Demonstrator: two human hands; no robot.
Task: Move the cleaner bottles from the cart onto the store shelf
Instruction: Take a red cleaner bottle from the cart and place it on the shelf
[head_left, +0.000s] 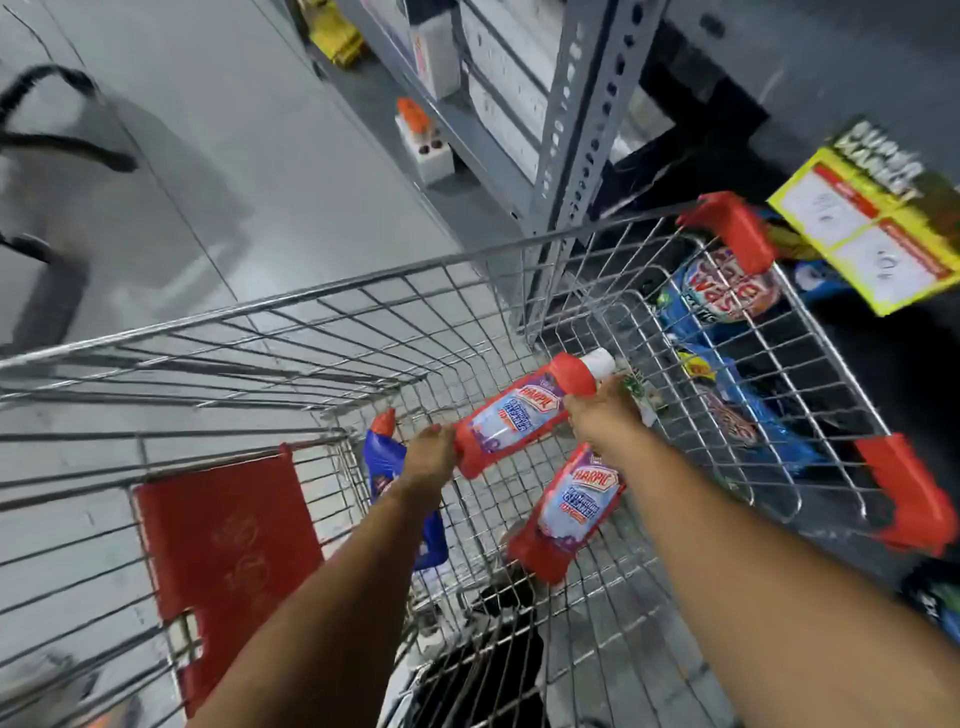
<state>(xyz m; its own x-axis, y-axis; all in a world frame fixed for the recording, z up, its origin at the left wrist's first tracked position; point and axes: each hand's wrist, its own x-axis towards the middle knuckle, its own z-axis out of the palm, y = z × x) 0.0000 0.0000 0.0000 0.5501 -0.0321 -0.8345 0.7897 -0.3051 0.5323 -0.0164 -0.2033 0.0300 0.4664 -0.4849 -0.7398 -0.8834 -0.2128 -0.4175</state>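
Lift straight up, clear of the wire rim of the cart (363, 283), keeping the red bottle (519, 415) level so it does not slip, then swing toward the shelf (582, 130) beyond the cart's far right corner. Both hands closed on that bottle: left hand (428, 457) at its base, right hand (602, 410) just below the white cap. Both forearms stretched forward and down into the basket. Second red bottle (569, 512) lying beneath, blue bottle (384, 467) leaning near the left wall.
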